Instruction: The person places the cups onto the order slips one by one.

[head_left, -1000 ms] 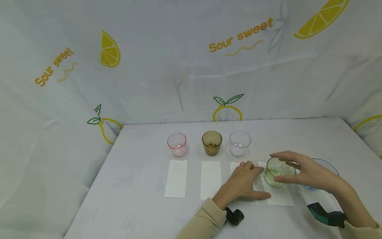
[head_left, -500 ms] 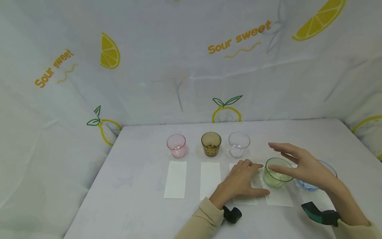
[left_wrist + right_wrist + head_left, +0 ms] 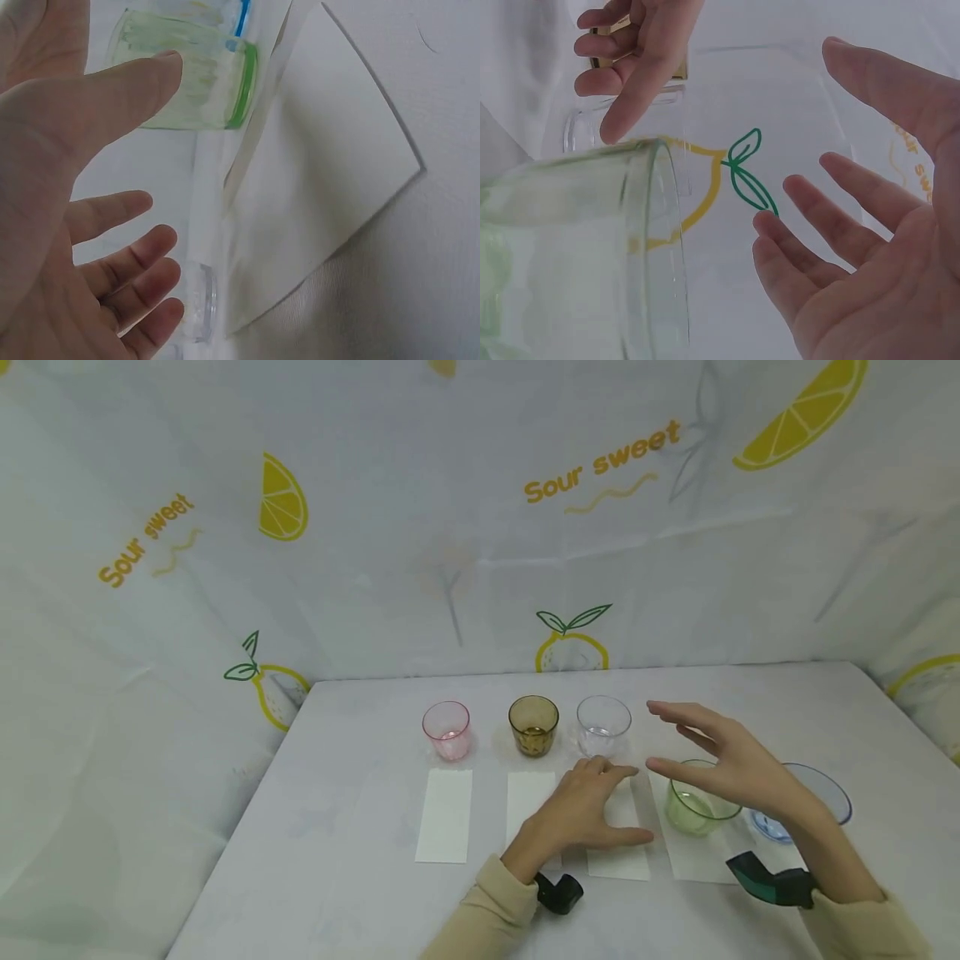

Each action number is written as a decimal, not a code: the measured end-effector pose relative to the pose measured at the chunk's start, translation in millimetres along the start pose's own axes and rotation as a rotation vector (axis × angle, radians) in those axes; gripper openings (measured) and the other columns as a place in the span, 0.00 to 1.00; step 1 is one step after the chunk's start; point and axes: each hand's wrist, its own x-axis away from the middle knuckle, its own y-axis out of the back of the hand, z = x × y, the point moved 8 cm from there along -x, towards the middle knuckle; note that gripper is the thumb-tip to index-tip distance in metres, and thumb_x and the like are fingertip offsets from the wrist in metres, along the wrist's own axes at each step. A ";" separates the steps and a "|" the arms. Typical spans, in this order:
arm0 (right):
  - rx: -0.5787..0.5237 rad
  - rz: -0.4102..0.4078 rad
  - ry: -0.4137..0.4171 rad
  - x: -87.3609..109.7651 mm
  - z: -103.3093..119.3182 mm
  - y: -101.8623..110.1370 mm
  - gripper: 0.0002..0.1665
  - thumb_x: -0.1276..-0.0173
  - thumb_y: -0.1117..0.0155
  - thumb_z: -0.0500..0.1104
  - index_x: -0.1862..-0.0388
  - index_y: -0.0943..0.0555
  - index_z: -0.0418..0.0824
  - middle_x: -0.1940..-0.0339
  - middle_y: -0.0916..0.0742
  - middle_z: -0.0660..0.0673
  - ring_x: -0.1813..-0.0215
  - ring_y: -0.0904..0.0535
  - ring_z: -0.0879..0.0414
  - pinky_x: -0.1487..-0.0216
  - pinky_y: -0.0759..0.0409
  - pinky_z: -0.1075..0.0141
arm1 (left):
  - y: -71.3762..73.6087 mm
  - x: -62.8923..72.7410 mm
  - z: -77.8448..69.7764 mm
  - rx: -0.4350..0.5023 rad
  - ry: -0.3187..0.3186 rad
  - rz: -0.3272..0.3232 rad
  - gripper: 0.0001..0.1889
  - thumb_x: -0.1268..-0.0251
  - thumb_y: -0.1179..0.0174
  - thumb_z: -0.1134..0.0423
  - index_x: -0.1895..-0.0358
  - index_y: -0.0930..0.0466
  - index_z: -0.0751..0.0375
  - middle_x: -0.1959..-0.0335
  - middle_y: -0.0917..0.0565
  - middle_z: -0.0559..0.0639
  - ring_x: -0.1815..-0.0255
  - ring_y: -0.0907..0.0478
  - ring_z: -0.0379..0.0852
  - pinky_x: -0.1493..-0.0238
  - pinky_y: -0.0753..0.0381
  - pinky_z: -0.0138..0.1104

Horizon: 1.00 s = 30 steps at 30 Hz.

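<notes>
My left hand (image 3: 577, 814) hovers over or rests near the third white paper card (image 3: 622, 858), thumb spread from the fingers, holding nothing. Just behind it stands a clear glass (image 3: 603, 718). Above and behind the green glass (image 3: 690, 817) is my right hand (image 3: 738, 768), its fingers extended and apart from it; part of the rim is hidden by that hand. The green glass stands upright on the fourth paper card (image 3: 701, 860). Beyond the right wrist is a blue glass (image 3: 828, 789), partly covered by the forearm. In the right wrist view, a gap separates the fingers (image 3: 840, 217) from the green glass (image 3: 570, 247).
A pink glass (image 3: 448, 739) and a brown glass (image 3: 534, 731) stand in the back row, left of the clear one. Paper cards lie before them, such as the leftmost card (image 3: 444, 818). A lemon-print cloth (image 3: 412, 543) hangs behind the white table (image 3: 337, 860).
My right hand has let the green glass go and moved up and to the left. My left hand has drawn back leftward, away from that glass. The green glass stays on its card.
</notes>
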 end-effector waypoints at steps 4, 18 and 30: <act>0.000 -0.018 0.011 -8.7 5.9 0.9 0.42 0.39 0.22 0.39 0.27 0.28 0.39 0.29 0.24 0.35 0.35 0.39 0.88 0.37 0.40 0.92 | 3.8 5.0 9.6 0.032 0.009 0.008 0.42 0.41 0.33 0.34 0.25 0.32 0.44 0.33 0.24 0.44 0.36 0.28 0.40 0.36 0.27 0.31; -0.031 -0.023 -0.049 -39.4 17.0 -7.8 0.41 0.36 0.23 0.43 0.26 0.29 0.42 0.27 0.25 0.40 0.25 0.34 0.44 0.24 0.35 0.66 | 10.1 23.6 30.6 0.058 0.006 0.001 0.43 0.41 0.31 0.37 0.25 0.31 0.51 0.40 0.21 0.48 0.43 0.26 0.41 0.41 0.26 0.29; -0.125 0.014 -0.090 -57.2 10.9 -26.8 0.42 0.36 0.24 0.43 0.25 0.31 0.37 0.25 0.28 0.35 0.20 0.39 0.38 0.21 0.41 0.39 | 6.0 30.9 38.8 0.086 0.009 0.006 0.43 0.43 0.29 0.39 0.26 0.30 0.52 0.42 0.21 0.50 0.45 0.26 0.41 0.43 0.25 0.29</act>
